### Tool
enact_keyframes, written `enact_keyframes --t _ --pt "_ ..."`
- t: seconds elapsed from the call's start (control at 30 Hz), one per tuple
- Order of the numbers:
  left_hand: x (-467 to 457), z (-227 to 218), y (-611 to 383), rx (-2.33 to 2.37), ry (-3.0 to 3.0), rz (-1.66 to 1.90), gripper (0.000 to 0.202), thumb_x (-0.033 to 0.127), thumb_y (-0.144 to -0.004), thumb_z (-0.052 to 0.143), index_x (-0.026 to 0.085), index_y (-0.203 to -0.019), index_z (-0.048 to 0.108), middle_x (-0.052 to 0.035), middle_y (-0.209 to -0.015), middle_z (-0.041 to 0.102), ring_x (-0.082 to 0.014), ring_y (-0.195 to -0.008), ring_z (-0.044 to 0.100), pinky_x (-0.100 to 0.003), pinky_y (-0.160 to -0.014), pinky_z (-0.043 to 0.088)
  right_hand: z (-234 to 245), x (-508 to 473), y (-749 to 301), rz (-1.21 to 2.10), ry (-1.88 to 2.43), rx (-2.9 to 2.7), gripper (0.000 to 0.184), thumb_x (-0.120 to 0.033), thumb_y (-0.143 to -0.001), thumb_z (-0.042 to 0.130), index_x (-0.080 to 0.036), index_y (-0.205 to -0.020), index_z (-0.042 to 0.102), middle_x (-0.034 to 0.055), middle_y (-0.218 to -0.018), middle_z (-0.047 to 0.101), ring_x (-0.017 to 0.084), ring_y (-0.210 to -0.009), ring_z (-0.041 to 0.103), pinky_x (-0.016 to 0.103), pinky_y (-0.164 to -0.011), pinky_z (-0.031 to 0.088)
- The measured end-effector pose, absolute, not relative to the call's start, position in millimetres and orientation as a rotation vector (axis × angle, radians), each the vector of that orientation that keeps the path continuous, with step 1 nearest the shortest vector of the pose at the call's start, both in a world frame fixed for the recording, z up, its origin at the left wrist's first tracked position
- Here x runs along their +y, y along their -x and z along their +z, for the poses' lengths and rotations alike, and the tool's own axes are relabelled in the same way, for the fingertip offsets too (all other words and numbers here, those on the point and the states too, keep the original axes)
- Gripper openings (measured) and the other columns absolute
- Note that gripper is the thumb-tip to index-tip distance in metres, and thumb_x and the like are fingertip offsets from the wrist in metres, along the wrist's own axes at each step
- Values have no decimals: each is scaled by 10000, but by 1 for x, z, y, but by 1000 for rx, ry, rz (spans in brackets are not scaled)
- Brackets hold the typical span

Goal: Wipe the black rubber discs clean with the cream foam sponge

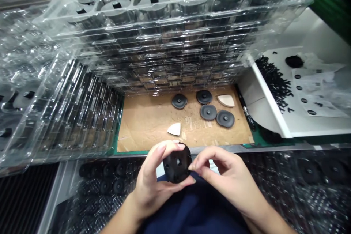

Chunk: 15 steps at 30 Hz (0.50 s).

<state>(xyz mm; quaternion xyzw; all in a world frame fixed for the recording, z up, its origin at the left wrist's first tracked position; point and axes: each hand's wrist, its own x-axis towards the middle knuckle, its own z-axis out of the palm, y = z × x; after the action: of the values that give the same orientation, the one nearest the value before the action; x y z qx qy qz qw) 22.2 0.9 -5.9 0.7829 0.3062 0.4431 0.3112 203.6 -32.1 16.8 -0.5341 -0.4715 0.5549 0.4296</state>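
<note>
My left hand (153,175) grips a black round plastic disc (177,164) by its edge, thumb and fingers on opposite sides. A small hole shows near the disc's middle. At the disc's right edge, the thumb and forefinger of my right hand (219,168) are pinched together; whatever is between them is too small to make out. Beyond my hands, on a cardboard sheet (145,117), lie several similar dark discs (208,112) with small hubs. Two pale, wedge-shaped pieces, one near (174,129) and one farther right (226,100), rest on the same sheet.
Tall stacks of clear plastic trays (164,29) holding discs stand behind and to the left of the cardboard. On the right, a white bin (274,98) holds a pile of small black parts (274,80) and plastic bags (320,91). A black pen (246,111) lies beside it.
</note>
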Motion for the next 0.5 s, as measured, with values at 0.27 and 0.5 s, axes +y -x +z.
enact_keyframes --t 0.27,0.5 --pt "-2 0 -21 844 -1614 1106 992 257 -599 811 303 -1418 255 -51 -1101 646 -189 -1062 628 -326 -955 513 13 -28 -207 1458 1169 -1191 55 -266 -797 696 -226 -762 709 17 -735 697 148 -721 606 283 -667 466" --pt "-3 1 -15 828 -1365 1012 981 346 -556 817 320 -1398 314 -60 -1093 671 -209 -1028 649 -313 -901 544 17 -22 -202 1536 1088 -1197 98 -324 -772 719 -230 -743 714 17 -720 702 146 -689 599 290 -645 455"
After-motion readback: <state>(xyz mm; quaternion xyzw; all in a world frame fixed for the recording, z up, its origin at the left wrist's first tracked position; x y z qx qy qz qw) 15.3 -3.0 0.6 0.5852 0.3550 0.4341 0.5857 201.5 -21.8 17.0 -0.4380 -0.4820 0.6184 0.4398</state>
